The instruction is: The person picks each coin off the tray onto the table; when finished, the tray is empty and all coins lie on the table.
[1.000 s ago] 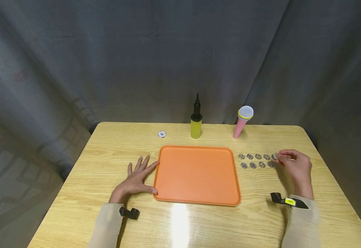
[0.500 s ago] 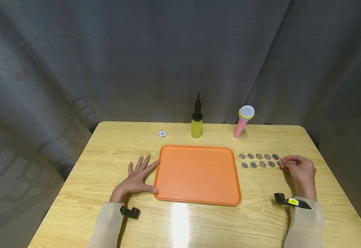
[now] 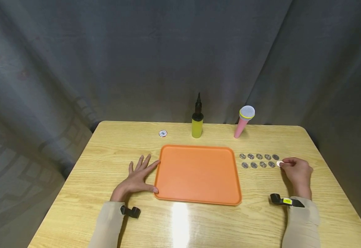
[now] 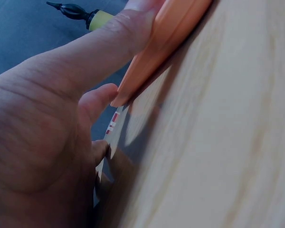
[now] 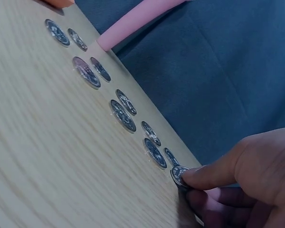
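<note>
My right hand [image 3: 298, 172] pinches a silver coin [image 5: 178, 174] between thumb and fingers at the right end of the nearer of two coin rows. I cannot tell whether this coin touches the table. Several more silver coins [image 3: 253, 165] lie flat in those rows, right of an orange tray [image 3: 197, 175]. At the tray's left side, my left hand [image 3: 133, 181] spreads its fingers; thumb and index fingertip touch the rim. The left wrist view shows the thumb [image 4: 128, 33] against the tray's raised edge.
Behind the tray stands a yellow-green hand pump [image 3: 197, 127] with a black nozzle. A pink toy microphone [image 3: 240, 128] stands to its right, and a poker chip [image 3: 163, 133] lies to its left. Grey curtains [image 3: 180, 62] hang beyond the wooden table [image 3: 84, 172].
The coin in my right hand has moved from the far row's right end toward me, to the right end of the near row. My left hand stays at the tray.
</note>
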`<state>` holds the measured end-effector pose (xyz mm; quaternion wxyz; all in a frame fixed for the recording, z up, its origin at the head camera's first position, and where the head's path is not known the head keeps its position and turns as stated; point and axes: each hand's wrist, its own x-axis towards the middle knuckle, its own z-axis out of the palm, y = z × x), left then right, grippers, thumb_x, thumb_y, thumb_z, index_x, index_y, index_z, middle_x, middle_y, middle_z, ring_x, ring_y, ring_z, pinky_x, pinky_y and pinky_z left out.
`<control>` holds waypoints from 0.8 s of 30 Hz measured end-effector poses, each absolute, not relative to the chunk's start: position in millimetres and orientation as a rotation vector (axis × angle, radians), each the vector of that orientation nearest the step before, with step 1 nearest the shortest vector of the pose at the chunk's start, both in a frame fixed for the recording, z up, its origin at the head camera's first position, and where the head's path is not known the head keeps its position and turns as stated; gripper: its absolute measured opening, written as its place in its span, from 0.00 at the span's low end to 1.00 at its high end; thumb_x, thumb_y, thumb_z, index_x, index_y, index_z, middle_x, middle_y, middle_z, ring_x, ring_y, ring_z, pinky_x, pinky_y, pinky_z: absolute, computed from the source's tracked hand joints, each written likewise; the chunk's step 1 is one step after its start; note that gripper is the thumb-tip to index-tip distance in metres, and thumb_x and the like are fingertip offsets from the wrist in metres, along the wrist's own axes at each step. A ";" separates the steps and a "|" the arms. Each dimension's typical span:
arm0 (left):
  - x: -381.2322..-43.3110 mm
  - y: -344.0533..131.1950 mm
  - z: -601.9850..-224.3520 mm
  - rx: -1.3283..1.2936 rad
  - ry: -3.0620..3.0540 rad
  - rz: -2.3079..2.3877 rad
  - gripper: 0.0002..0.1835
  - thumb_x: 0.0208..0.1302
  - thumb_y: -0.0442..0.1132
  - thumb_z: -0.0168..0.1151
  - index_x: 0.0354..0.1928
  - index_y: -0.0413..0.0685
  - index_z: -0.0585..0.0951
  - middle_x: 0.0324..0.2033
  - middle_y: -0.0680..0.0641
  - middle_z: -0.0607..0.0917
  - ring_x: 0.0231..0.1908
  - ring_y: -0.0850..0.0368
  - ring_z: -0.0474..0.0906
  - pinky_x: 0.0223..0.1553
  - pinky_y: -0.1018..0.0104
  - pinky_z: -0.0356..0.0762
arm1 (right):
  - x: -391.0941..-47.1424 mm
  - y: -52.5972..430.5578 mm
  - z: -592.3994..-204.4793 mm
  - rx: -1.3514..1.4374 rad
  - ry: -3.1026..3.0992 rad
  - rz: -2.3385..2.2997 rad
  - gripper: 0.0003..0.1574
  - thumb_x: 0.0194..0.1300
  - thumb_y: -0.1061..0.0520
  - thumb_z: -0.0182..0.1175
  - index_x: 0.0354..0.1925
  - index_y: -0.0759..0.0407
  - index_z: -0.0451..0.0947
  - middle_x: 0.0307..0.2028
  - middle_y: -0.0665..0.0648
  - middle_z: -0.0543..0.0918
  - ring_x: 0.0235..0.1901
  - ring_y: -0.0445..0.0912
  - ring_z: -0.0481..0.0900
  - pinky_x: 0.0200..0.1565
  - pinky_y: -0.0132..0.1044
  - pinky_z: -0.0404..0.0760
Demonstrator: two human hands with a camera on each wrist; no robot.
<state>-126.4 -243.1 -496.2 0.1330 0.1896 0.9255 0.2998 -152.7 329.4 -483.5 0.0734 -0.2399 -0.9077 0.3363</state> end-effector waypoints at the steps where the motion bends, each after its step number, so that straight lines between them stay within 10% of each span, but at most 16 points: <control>1: -126.4 -243.1 -496.3 0.552 2.685 0.871 0.62 0.43 0.65 0.77 0.79 0.61 0.55 0.80 0.36 0.40 0.78 0.28 0.27 0.67 0.22 0.16 | -152.8 328.9 -483.9 -0.714 -2.731 0.997 0.16 0.65 0.63 0.62 0.47 0.74 0.82 0.36 0.72 0.85 0.26 0.41 0.72 0.35 0.36 0.63; 8: -126.2 -242.2 -496.2 0.556 2.689 0.870 0.62 0.42 0.64 0.78 0.79 0.62 0.55 0.80 0.36 0.40 0.78 0.28 0.28 0.67 0.21 0.17 | -152.6 325.1 -483.6 -0.707 -2.753 0.992 0.16 0.67 0.62 0.62 0.47 0.76 0.80 0.38 0.75 0.83 0.41 0.59 0.72 0.41 0.45 0.60; 24: -125.6 -242.4 -495.8 0.550 2.682 0.880 0.62 0.43 0.64 0.78 0.79 0.61 0.56 0.80 0.36 0.40 0.78 0.28 0.27 0.67 0.22 0.16 | -145.3 334.0 -471.5 -0.726 -2.675 0.977 0.20 0.70 0.60 0.55 0.51 0.75 0.80 0.48 0.78 0.82 0.44 0.61 0.73 0.40 0.44 0.62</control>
